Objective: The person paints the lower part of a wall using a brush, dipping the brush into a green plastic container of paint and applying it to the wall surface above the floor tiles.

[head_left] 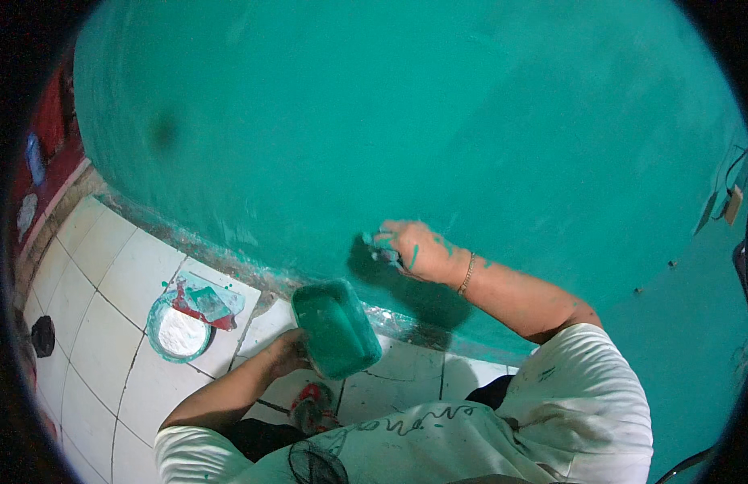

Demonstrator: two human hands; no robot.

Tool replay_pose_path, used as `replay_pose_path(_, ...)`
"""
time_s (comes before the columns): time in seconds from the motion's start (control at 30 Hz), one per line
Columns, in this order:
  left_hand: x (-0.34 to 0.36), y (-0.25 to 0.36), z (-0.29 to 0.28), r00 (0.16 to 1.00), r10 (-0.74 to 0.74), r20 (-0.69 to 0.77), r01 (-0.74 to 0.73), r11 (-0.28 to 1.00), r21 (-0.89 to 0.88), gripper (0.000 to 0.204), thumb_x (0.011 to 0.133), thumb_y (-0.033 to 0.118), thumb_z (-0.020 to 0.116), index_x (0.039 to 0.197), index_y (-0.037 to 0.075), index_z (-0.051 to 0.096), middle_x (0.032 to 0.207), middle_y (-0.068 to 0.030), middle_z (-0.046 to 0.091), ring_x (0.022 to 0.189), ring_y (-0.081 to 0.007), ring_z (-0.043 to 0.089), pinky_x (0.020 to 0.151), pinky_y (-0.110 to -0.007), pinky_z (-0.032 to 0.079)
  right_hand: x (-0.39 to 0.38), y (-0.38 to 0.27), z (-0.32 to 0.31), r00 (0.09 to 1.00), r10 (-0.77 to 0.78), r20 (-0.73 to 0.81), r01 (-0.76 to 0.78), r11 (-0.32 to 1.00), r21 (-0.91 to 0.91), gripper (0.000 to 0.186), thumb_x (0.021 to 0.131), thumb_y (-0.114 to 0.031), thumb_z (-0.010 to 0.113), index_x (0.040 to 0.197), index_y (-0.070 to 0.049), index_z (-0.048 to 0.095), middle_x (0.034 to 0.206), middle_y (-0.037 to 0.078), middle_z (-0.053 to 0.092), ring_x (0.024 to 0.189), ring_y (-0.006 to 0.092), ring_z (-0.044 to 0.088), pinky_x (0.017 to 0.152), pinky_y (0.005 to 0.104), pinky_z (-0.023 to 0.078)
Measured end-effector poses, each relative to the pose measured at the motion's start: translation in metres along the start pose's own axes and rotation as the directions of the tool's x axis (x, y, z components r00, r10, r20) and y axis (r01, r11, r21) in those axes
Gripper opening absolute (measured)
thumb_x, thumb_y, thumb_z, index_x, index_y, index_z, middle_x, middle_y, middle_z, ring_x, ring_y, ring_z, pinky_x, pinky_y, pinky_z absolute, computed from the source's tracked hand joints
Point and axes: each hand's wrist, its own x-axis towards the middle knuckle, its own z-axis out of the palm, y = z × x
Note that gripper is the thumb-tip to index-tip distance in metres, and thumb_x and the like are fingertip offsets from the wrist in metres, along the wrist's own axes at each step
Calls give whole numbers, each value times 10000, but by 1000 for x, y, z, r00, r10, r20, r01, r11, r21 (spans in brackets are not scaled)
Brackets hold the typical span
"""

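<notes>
My left hand (293,347) grips a rectangular plastic tub (333,327) with green paint inside, held above the tiles near the wall's foot. My right hand (414,250) is close against the green wall (390,113), with paint on its fingers and back and a bracelet on the wrist. Its fingers are curled; whatever they hold is too small and hidden to make out. Below to the left, a round bowl (180,332) of white powder sits on the floor, with paint-smeared scrapers (212,298) lying across its rim.
White tiled floor (100,347) runs along the rough, stained wall base. At the left are a red surface (47,121), a blue item (33,157) and a dark object (43,335). Cables hang by a beige fitting (733,206) on the right wall.
</notes>
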Motion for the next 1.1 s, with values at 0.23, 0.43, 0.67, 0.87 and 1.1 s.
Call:
replay_pose_path(0.23, 17, -4, -2, 998, -48, -41, 48, 999, -7, 579, 857, 373, 512, 1321, 46, 396, 1297, -162, 452, 1130, -343, 490, 906, -557, 401, -32, 42, -180, 811, 198, -550, -237, 971, 0, 292, 714, 33, 598, 986, -58, 650, 968, 137, 658, 876, 249, 649, 760, 326, 517)
replay_pose_path(0.43, 27, -1, 16, 996, -69, -57, 68, 998, -13, 596, 853, 378, 520, 1331, 51, 381, 1308, -165, 433, 1130, -346, 486, 916, -571, 394, -27, 43, -288, 368, -399, -840, -111, 878, -466, 116, 807, -45, 633, 912, -5, 665, 873, 105, 659, 807, 205, 624, 731, 294, 481)
replay_pose_path(0.67, 35, -2, 17, 998, -59, -12, 59, 998, 8, 598, 862, 395, 510, 1336, 55, 377, 1315, -168, 427, 1132, -347, 484, 913, -573, 402, -37, 40, -92, 826, -272, -494, 96, 931, -352, 393, 582, -70, 688, 964, -72, 594, 1013, 190, 553, 885, 376, 554, 706, 444, 467)
replay_pose_path(0.87, 40, -9, 11, 999, -53, -10, 53, 998, -16, 587, 871, 401, 496, 1332, 54, 387, 1312, -164, 440, 1149, -340, 478, 917, -563, 403, -62, 23, 23, 1000, 11, -1, -11, 1000, 15, 369, 627, -50, 661, 992, -73, 616, 1035, 179, 561, 938, 368, 569, 797, 409, 488)
replay_pose_path(1.1, 33, -2, 19, 996, -67, -52, 67, 998, 10, 551, 868, 370, 490, 1316, 60, 403, 1267, -156, 478, 1118, -333, 497, 909, -568, 405, -22, 67, -186, 841, -134, -524, -93, 919, -384, 277, 616, -31, 648, 889, -69, 626, 804, 202, 610, 706, 380, 589, 588, 449, 488)
